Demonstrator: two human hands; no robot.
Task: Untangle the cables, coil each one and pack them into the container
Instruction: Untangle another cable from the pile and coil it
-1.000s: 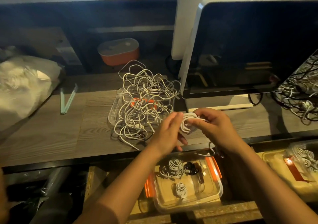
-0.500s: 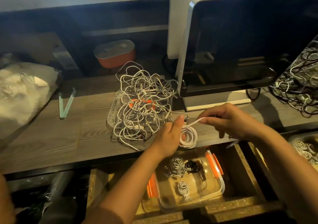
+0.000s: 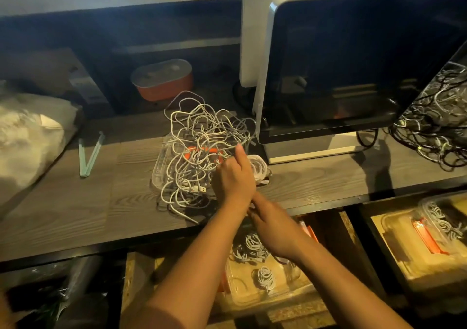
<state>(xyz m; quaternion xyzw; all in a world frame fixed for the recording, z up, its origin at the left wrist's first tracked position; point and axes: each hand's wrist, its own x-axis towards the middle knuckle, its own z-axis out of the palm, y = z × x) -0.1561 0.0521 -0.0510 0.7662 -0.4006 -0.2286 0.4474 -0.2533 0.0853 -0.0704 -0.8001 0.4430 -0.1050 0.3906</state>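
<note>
Two coils (image 3: 249, 249) of white cable already lie in the clear container (image 3: 290, 293) with orange clips, which stands in the open drawer under the desk (image 3: 75, 202), so a small part of the job is done. One more coil, the fresh coil (image 3: 259, 168), sits on the desk just right of the big tangle (image 3: 199, 141) and in front of the monitor (image 3: 353, 63). The left hand (image 3: 233, 177) is at this coil and, as far as I can see, holds it by its left edge, with one finger standing up and the others bent. The palm side is hidden, so I say this with some care. The right hand (image 3: 274, 230) reaches forward under the left wrist. Its fingertips are covered by that wrist, and I cannot tell if it grips anything. My judgement is that the fresh coil is nearly ready to go down into the container. Much work remains: the big tangle of white cables is not sorted at all and rests on a clear tray (image 3: 159, 169). A second dark tangle (image 3: 434, 121) waits at the far right of the desk, and another container (image 3: 394, 225) with cables shows in the drawer below it.
</note>
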